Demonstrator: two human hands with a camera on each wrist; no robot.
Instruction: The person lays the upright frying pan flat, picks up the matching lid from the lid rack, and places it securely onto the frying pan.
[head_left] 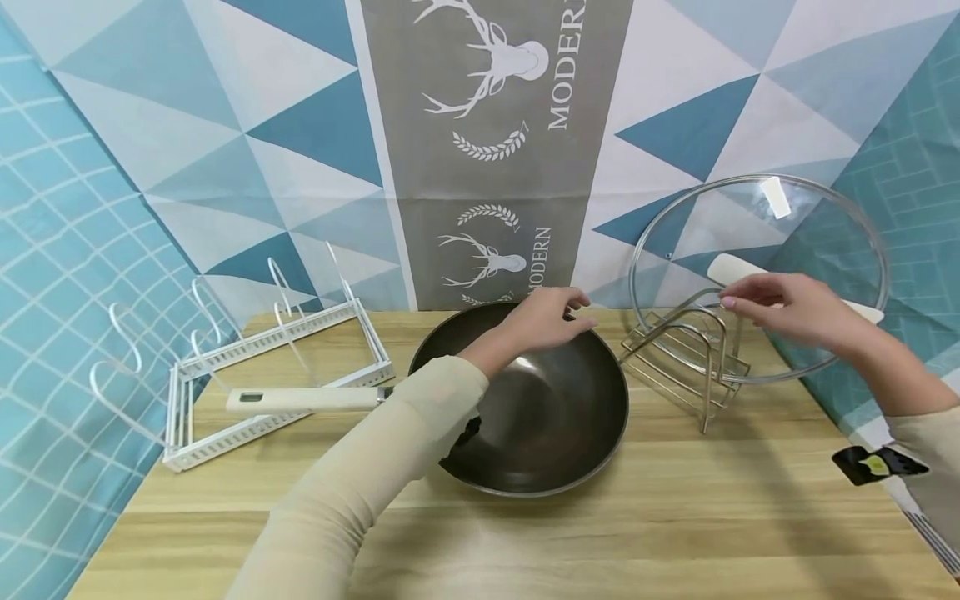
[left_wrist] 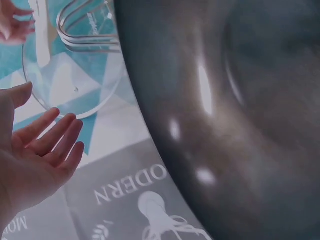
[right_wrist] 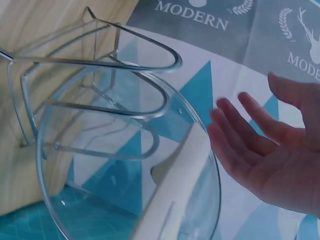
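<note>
A dark wok with a cream handle pointing left sits on the wooden table. Over its far rim reaches my left hand, fingers loosely bent and nothing in them; the left wrist view shows its palm beside the wok wall. To the right, a round glass lid leans upright in a metal wire rack, its long white handle facing out. My right hand hovers by that handle, overlapping it in the head view. In the right wrist view its relaxed fingers hold nothing.
A white folding rack with curved wire hooks stands at the left, partly behind the wok handle. Patterned sheeting rises along the back of the table, and blue tile-print sheeting covers the left side.
</note>
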